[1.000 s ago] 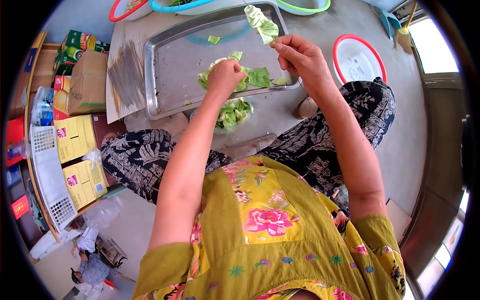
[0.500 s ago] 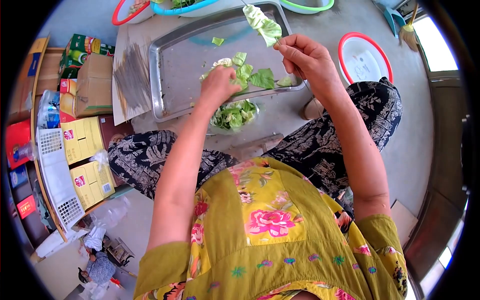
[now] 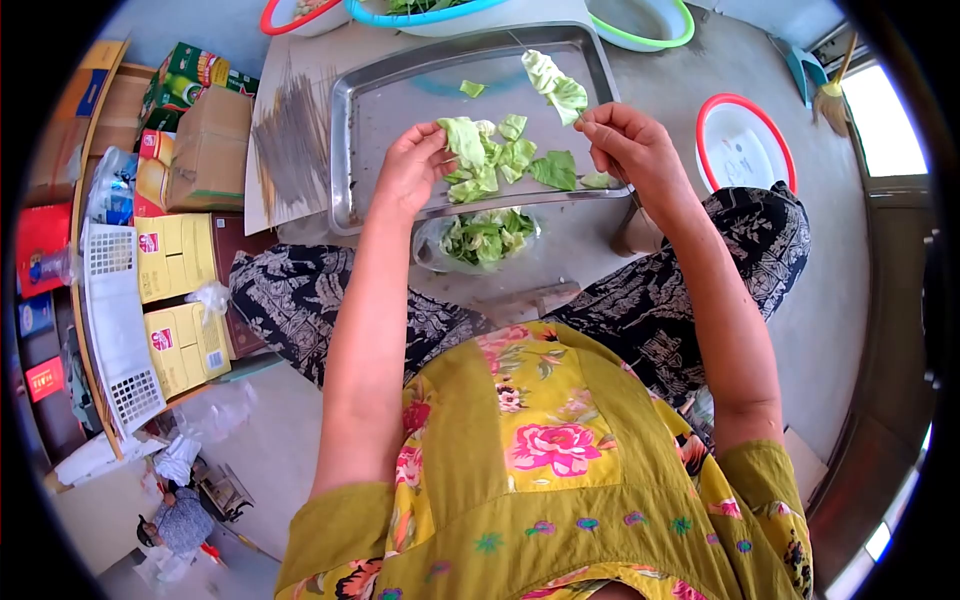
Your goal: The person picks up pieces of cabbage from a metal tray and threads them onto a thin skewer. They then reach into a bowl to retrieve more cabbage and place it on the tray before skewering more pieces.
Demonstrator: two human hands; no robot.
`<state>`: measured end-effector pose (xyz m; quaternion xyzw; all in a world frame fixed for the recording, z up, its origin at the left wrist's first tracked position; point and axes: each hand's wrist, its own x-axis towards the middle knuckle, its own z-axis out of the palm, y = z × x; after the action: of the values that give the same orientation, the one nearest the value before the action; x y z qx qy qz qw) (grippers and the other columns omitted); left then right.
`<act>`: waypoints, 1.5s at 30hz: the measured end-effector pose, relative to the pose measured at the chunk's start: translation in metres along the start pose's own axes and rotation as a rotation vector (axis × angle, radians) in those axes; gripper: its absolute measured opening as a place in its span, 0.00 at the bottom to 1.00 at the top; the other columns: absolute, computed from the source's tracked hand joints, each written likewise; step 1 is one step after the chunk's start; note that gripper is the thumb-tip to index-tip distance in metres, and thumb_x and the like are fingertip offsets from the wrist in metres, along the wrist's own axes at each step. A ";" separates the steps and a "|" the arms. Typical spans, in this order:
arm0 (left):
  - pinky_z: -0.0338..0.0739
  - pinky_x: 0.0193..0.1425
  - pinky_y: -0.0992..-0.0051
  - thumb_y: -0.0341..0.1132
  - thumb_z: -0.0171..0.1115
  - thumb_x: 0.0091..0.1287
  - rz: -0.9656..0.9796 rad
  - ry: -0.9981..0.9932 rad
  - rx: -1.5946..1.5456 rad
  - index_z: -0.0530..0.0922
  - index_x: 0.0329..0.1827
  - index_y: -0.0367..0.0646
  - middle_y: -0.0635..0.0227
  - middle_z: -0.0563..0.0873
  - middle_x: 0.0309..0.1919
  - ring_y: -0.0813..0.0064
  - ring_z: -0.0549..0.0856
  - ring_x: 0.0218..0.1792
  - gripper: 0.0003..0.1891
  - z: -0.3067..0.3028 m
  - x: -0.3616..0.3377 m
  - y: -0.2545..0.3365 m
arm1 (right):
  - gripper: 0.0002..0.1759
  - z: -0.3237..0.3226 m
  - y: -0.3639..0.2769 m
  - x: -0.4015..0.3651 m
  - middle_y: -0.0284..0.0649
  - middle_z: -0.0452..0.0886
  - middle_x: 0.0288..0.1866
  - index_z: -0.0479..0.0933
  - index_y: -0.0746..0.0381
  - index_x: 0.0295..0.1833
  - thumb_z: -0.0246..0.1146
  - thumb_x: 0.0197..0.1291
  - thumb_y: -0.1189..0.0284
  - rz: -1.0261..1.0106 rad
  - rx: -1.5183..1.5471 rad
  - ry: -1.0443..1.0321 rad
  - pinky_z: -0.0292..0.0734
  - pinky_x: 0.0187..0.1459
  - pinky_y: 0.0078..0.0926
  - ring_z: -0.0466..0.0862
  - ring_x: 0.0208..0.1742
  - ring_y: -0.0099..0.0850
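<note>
My right hand pinches a thin skewer just below the pale green cabbage leaves threaded on it; the skewer is held over the right side of a metal tray. Between the thumb and fingers of my left hand is a loose cabbage leaf, lifted over the tray's near side. Torn leaf pieces lie in the tray beside and below it, with a small piece farther back. In front of the tray, a clear plastic bag holds more leaves.
Many thin skewers lie on a board left of the tray. Basins stand behind it, one blue-rimmed, one green-rimmed. A red-rimmed basin sits right. Cartons fill the left side. Another person is at lower left.
My left hand has risen from the leaf pile with a leaf in its fingers. My right hand still holds the leaf-threaded skewer. The whole view has shifted slightly.
</note>
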<state>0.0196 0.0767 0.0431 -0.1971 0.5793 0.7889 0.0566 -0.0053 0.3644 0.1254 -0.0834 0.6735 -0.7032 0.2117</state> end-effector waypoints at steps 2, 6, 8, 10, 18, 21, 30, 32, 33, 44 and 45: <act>0.80 0.40 0.73 0.34 0.59 0.67 -0.002 -0.117 -0.272 0.75 0.47 0.43 0.68 0.82 0.40 0.74 0.82 0.37 0.09 -0.005 0.000 -0.004 | 0.08 0.003 0.004 0.001 0.27 0.71 0.20 0.76 0.64 0.40 0.59 0.65 0.70 0.005 -0.003 -0.017 0.54 0.21 0.12 0.63 0.20 0.11; 0.80 0.43 0.70 0.35 0.58 0.67 -0.010 -0.218 -0.475 0.74 0.49 0.42 0.65 0.81 0.43 0.70 0.82 0.41 0.11 0.003 -0.007 -0.004 | 0.07 0.007 0.016 0.005 0.27 0.71 0.19 0.76 0.64 0.40 0.59 0.64 0.70 0.030 -0.017 -0.072 0.55 0.21 0.12 0.63 0.19 0.12; 0.78 0.49 0.67 0.36 0.57 0.68 -0.121 -0.193 -0.708 0.73 0.50 0.40 0.64 0.80 0.46 0.68 0.80 0.46 0.12 0.021 -0.017 -0.001 | 0.07 0.012 0.022 0.009 0.27 0.71 0.19 0.76 0.63 0.40 0.59 0.64 0.70 0.037 -0.072 -0.101 0.56 0.21 0.12 0.63 0.19 0.12; 0.76 0.52 0.67 0.35 0.57 0.67 -0.143 -0.161 -0.739 0.73 0.50 0.39 0.63 0.80 0.48 0.68 0.79 0.48 0.13 0.030 -0.014 -0.006 | 0.07 0.016 0.025 0.012 0.27 0.71 0.19 0.76 0.63 0.40 0.59 0.64 0.70 0.051 -0.069 -0.114 0.56 0.21 0.12 0.63 0.19 0.12; 0.73 0.57 0.68 0.27 0.53 0.66 -0.024 -0.157 -0.540 0.72 0.54 0.36 0.61 0.79 0.49 0.70 0.78 0.50 0.14 0.032 0.002 -0.012 | 0.07 0.023 0.016 0.012 0.27 0.71 0.19 0.76 0.63 0.39 0.59 0.64 0.71 0.059 -0.120 -0.096 0.56 0.21 0.14 0.63 0.20 0.13; 0.73 0.57 0.66 0.25 0.52 0.66 0.013 -0.161 -0.530 0.71 0.56 0.37 0.62 0.79 0.50 0.69 0.78 0.51 0.15 0.020 0.006 -0.009 | 0.07 0.024 0.014 0.009 0.27 0.70 0.19 0.76 0.64 0.39 0.59 0.64 0.71 0.068 -0.105 -0.120 0.56 0.22 0.14 0.63 0.20 0.13; 0.72 0.51 0.68 0.30 0.54 0.68 0.008 0.093 -0.413 0.71 0.50 0.44 0.68 0.79 0.47 0.71 0.78 0.49 0.09 -0.003 0.006 0.004 | 0.08 0.029 0.023 0.004 0.27 0.70 0.19 0.75 0.65 0.39 0.58 0.65 0.70 0.110 -0.140 -0.225 0.58 0.22 0.14 0.64 0.21 0.13; 0.72 0.48 0.69 0.32 0.53 0.69 -0.009 0.153 -0.427 0.71 0.48 0.44 0.68 0.79 0.44 0.72 0.78 0.46 0.07 -0.002 0.005 0.006 | 0.07 0.029 0.026 0.003 0.27 0.71 0.19 0.75 0.65 0.40 0.57 0.65 0.71 0.112 -0.201 -0.277 0.59 0.23 0.15 0.65 0.21 0.13; 0.72 0.48 0.69 0.32 0.53 0.69 -0.009 0.158 -0.430 0.71 0.48 0.44 0.68 0.79 0.44 0.72 0.78 0.46 0.07 -0.003 0.005 0.005 | 0.07 0.030 0.029 0.003 0.27 0.71 0.19 0.75 0.65 0.40 0.57 0.65 0.71 0.113 -0.202 -0.281 0.59 0.23 0.15 0.65 0.21 0.13; 0.79 0.48 0.66 0.32 0.52 0.70 0.083 0.175 -0.474 0.73 0.48 0.41 0.63 0.78 0.44 0.68 0.78 0.44 0.08 0.007 0.001 0.016 | 0.06 0.036 0.032 0.002 0.25 0.69 0.20 0.75 0.63 0.40 0.56 0.67 0.72 0.112 -0.272 -0.322 0.57 0.23 0.12 0.64 0.21 0.12; 0.79 0.48 0.66 0.32 0.52 0.70 0.083 0.175 -0.474 0.73 0.48 0.41 0.63 0.78 0.44 0.68 0.78 0.44 0.08 0.007 0.001 0.016 | 0.06 0.036 0.033 0.002 0.25 0.69 0.20 0.75 0.63 0.40 0.56 0.67 0.72 0.112 -0.272 -0.323 0.57 0.23 0.12 0.64 0.21 0.12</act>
<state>0.0115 0.0781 0.0584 -0.2487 0.3883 0.8843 -0.0741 0.0131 0.3310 0.0959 -0.1851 0.7230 -0.5706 0.3425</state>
